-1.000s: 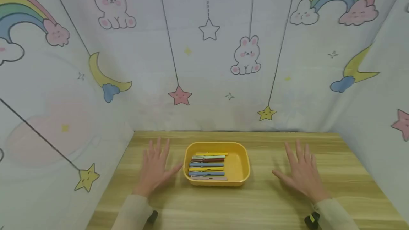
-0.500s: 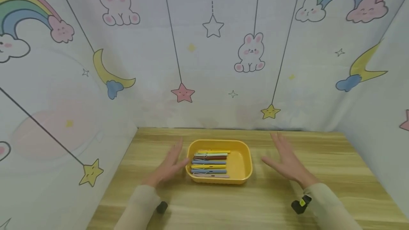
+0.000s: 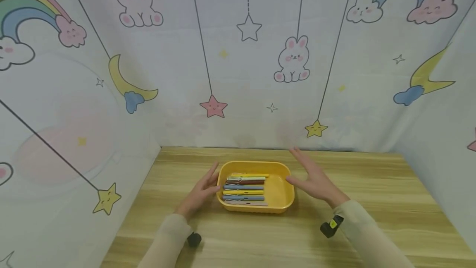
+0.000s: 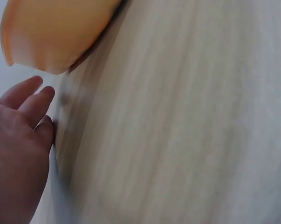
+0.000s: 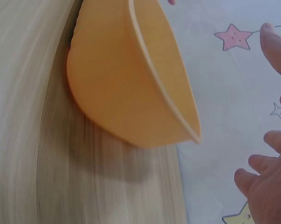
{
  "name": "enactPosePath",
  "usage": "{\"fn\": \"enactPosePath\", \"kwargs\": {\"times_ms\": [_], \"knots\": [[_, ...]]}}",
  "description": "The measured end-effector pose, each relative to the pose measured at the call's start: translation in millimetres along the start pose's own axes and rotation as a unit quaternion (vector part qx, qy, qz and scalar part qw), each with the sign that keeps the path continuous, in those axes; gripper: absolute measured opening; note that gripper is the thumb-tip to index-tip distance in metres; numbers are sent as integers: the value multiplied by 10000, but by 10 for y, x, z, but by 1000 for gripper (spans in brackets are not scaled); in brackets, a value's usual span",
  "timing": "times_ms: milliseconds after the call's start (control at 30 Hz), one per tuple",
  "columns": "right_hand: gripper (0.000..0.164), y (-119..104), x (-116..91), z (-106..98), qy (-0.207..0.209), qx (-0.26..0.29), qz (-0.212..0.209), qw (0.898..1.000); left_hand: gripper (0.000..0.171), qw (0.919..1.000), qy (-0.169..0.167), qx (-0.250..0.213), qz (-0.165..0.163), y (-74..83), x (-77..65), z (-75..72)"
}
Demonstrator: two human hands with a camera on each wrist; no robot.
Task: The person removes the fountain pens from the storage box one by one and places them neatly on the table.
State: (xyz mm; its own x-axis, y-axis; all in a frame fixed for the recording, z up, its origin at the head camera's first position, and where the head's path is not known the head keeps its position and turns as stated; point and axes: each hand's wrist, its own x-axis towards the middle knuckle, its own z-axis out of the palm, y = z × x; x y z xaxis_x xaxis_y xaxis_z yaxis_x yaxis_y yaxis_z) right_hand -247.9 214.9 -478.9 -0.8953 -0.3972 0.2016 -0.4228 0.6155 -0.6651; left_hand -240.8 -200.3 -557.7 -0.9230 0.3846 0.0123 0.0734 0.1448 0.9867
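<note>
- Stage of the work: an early stage is judged to be shown, with a hand placed at each end of the yellow plastic tray (image 3: 279, 193) and no pen taken out.
- Tray: it is set flat on the wood-grain worktop (image 3: 253, 239), between the two hands, with its long sides running left to right.
- Contents: about seven clip pens (image 3: 243, 192), in yellow, pale green, dark red, blue and pale pink, are laid side by side toward the tray's left end, their wire clips turned left.
- Left hand (image 3: 200, 194): its grip is loose and unclosed, with the fingers beside the tray's left wall and the thumb at the rim; whether contact is made cannot be told.
- Right hand (image 3: 315, 182): its grip is spread, the thumb seen over the right rim from above; in the right wrist view the visible fingers are held apart from the wall.
- Remaining: a hold on the tray or on any pen is judged not yet established.
- Surroundings: a printed fabric backdrop (image 3: 256, 69) is hung behind and at both sides of the worktop, by which reach beyond the far edge would be limited.
- Wrists: a small black device (image 3: 194, 239) is worn below the left cuff, another below the right.
</note>
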Motion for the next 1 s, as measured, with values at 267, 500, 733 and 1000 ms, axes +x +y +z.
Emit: {"fn": "enactPosePath", "kwargs": {"times_ms": [267,500,733,1000], "knots": [[73,-123,206,114,-44,767,-410,9962,77,9993,-108,-189,297,8,10,-16],[57,-151,372,258,-222,779,-445,9957,72,9992,-15,-252,324,-8,25,-7],[53,-182,472,366,-693,783,-235,9942,74,9989,-91,-287,371,-48,28,-13],[54,-230,589,438,-1178,447,-374,9913,76,9988,-155,-242,385,-86,23,-52]]}}
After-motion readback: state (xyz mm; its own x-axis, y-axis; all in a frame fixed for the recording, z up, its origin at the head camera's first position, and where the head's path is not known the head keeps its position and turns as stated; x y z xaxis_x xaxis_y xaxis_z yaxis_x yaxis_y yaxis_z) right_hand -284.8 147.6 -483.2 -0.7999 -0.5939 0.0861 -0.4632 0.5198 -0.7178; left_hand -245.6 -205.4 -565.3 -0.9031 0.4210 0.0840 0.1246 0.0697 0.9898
